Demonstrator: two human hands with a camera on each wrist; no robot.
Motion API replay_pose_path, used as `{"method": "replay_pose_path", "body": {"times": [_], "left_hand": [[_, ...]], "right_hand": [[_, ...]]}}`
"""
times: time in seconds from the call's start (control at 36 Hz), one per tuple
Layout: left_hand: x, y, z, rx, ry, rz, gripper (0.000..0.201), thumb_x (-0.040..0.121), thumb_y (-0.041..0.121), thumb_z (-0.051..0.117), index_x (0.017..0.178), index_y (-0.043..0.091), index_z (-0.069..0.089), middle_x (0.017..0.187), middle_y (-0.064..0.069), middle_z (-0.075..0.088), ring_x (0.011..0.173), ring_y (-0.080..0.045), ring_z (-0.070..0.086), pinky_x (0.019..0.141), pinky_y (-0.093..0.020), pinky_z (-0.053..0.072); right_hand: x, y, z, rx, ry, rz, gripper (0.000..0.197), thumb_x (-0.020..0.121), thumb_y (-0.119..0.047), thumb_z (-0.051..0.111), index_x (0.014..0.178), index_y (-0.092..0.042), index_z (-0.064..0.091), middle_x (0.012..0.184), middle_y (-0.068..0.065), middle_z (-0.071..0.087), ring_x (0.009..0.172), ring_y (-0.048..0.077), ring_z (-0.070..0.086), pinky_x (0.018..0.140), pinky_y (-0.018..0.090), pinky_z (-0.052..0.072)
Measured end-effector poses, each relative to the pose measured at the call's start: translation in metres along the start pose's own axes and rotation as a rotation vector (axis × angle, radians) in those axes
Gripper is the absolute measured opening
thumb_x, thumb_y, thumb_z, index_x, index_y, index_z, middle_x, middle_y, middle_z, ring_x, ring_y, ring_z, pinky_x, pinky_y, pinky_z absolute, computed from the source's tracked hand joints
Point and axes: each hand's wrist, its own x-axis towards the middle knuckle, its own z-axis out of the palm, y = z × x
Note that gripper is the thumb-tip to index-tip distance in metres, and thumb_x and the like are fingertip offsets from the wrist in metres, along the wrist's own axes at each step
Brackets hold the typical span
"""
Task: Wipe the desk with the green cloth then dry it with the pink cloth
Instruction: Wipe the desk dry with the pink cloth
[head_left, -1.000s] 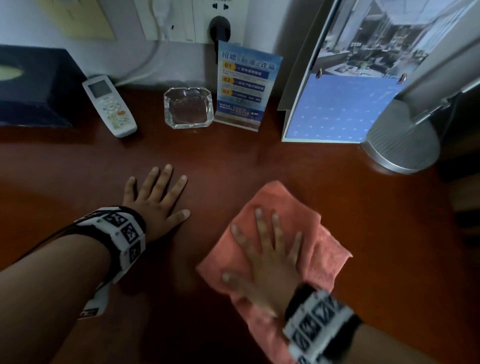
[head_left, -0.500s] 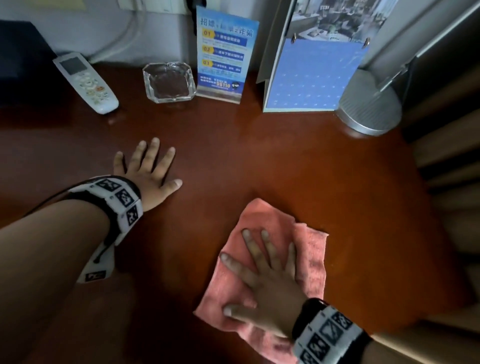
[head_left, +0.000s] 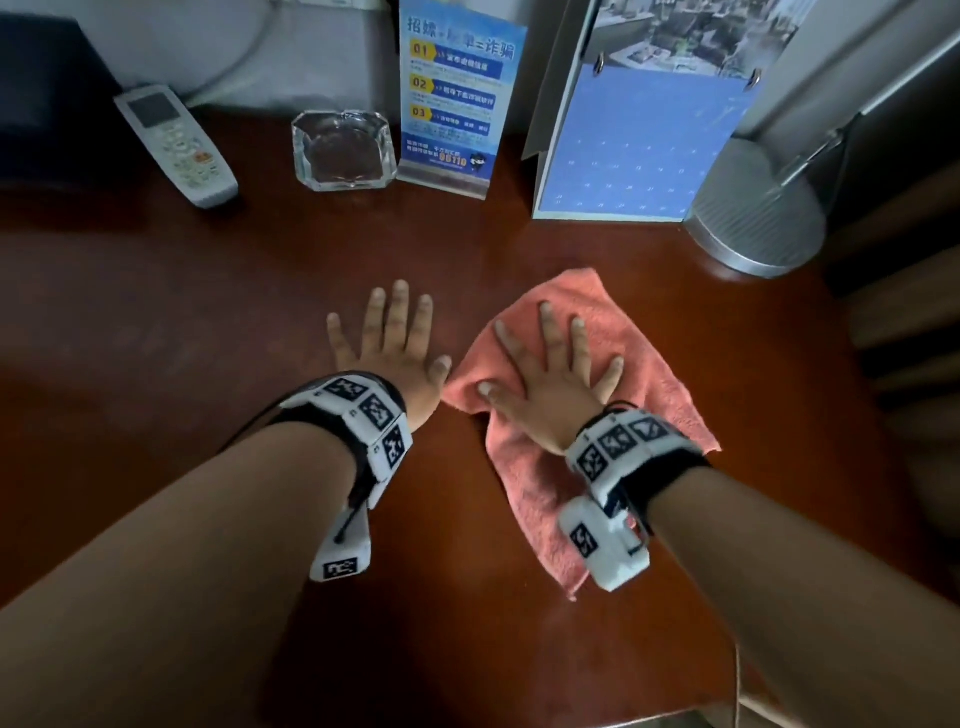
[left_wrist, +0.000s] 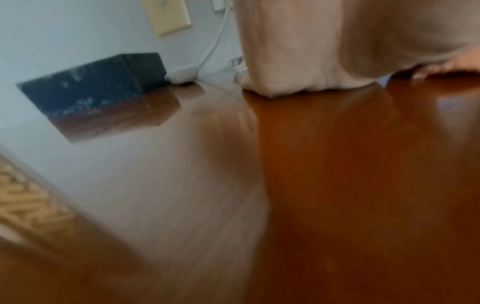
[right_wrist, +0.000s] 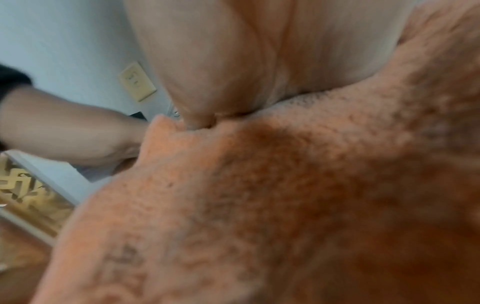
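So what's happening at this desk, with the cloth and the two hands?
A person is drying a wooden desk. Their right hand lies flat, fingers spread, pressing a pink cloth onto the desktop. The left hand rests flat on the bare wood just beside the cloth, holding nothing. Along the back stand a remote control, a glass ashtray, a blue sign, a calendar and a lamp base. No green cloth is in view.
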Motion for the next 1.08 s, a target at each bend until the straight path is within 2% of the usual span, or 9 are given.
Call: {"method": "replay_pose_path", "body": {"times": [0.14, 0.44, 0.53, 0.64, 0.69, 0.78, 0.83, 0.97, 1.08], "left_hand": [[0.001, 0.001, -0.001, -0.006, -0.026, -0.018, 0.063, 0.098, 0.05, 0.009, 0.144, 0.027, -0.026, 0.149, 0.002, -0.038, 0.139, -0.019, -0.031, 0.109, -0.059, -0.015], [-0.002, 0.003, 0.0, 0.007, -0.001, -0.038, 0.062, 0.098, 0.05, 0.01, 0.146, 0.028, -0.023, 0.151, 0.003, -0.034, 0.141, -0.019, -0.027, 0.111, -0.057, -0.012], [-0.002, 0.003, -0.002, 0.005, -0.019, -0.04, 0.062, 0.098, 0.05, 0.01, 0.145, 0.028, -0.024, 0.151, 0.003, -0.035, 0.14, -0.019, -0.029, 0.111, -0.057, -0.013], [-0.001, 0.005, -0.004, 0.005, -0.031, -0.054, 0.063, 0.098, 0.05, 0.014, 0.146, 0.029, -0.022, 0.151, 0.003, -0.034, 0.14, -0.019, -0.028, 0.111, -0.058, -0.011], [0.0, 0.005, -0.004, 0.014, -0.037, -0.056, 0.063, 0.098, 0.051, 0.013, 0.146, 0.03, -0.023, 0.151, 0.003, -0.034, 0.14, -0.019, -0.028, 0.111, -0.058, -0.011], [0.001, 0.004, -0.003, 0.026, -0.023, -0.057, 0.062, 0.098, 0.051, 0.011, 0.146, 0.03, -0.022, 0.152, 0.002, -0.033, 0.141, -0.019, -0.027, 0.112, -0.058, -0.01], [0.002, 0.003, -0.002, 0.029, -0.016, -0.051, 0.062, 0.098, 0.052, 0.011, 0.145, 0.03, -0.023, 0.152, 0.003, -0.033, 0.141, -0.019, -0.027, 0.112, -0.058, -0.01], [0.002, 0.002, -0.002, 0.042, -0.007, -0.039, 0.062, 0.097, 0.052, 0.008, 0.145, 0.03, -0.024, 0.152, 0.002, -0.032, 0.141, -0.02, -0.025, 0.112, -0.058, -0.01], [0.004, 0.001, 0.001, 0.058, 0.008, -0.032, 0.062, 0.097, 0.052, 0.008, 0.146, 0.029, -0.023, 0.153, 0.002, -0.03, 0.142, -0.021, -0.024, 0.112, -0.058, -0.009]], "right_hand": [[0.041, 0.005, -0.031, -0.016, 0.009, 0.026, 0.084, 0.078, -0.082, 0.033, 0.142, -0.055, -0.015, 0.153, -0.009, -0.035, 0.14, 0.028, -0.031, 0.105, 0.071, -0.011], [0.075, 0.006, -0.055, -0.013, 0.097, 0.013, 0.083, 0.08, -0.081, 0.031, 0.146, -0.05, -0.009, 0.157, -0.006, -0.027, 0.143, 0.031, -0.024, 0.106, 0.071, -0.008], [0.046, 0.007, -0.023, -0.051, 0.118, -0.01, 0.087, 0.073, -0.085, 0.023, 0.145, -0.051, -0.014, 0.155, -0.007, -0.029, 0.143, 0.028, -0.026, 0.106, 0.07, -0.008], [-0.035, 0.009, 0.034, -0.148, 0.104, -0.123, 0.093, 0.057, -0.087, 0.002, 0.134, -0.048, -0.034, 0.152, -0.002, -0.037, 0.139, 0.031, -0.033, 0.103, 0.07, -0.011], [-0.081, 0.01, 0.061, -0.113, 0.105, -0.184, 0.096, 0.062, -0.086, 0.013, 0.142, -0.047, -0.022, 0.155, 0.001, -0.028, 0.141, 0.032, -0.027, 0.104, 0.066, -0.012], [-0.136, 0.016, 0.091, -0.14, 0.119, -0.254, 0.092, 0.07, -0.085, 0.032, 0.149, -0.041, 0.016, 0.161, 0.009, 0.006, 0.145, 0.036, 0.001, 0.111, 0.062, -0.002], [-0.154, 0.031, 0.103, -0.173, 0.115, -0.248, 0.089, 0.072, -0.085, 0.035, 0.149, -0.043, 0.019, 0.161, 0.004, 0.008, 0.146, 0.034, 0.005, 0.11, 0.055, 0.003], [-0.161, 0.083, 0.102, -0.054, 0.15, 0.044, 0.085, 0.074, -0.087, 0.021, 0.148, -0.051, 0.0, 0.161, 0.002, 0.003, 0.146, 0.028, 0.002, 0.103, 0.067, 0.015], [-0.164, 0.106, 0.099, -0.004, 0.159, 0.312, 0.082, 0.069, -0.09, -0.004, 0.14, -0.054, -0.023, 0.156, -0.008, -0.027, 0.145, 0.025, -0.018, 0.108, 0.068, 0.002]]}}
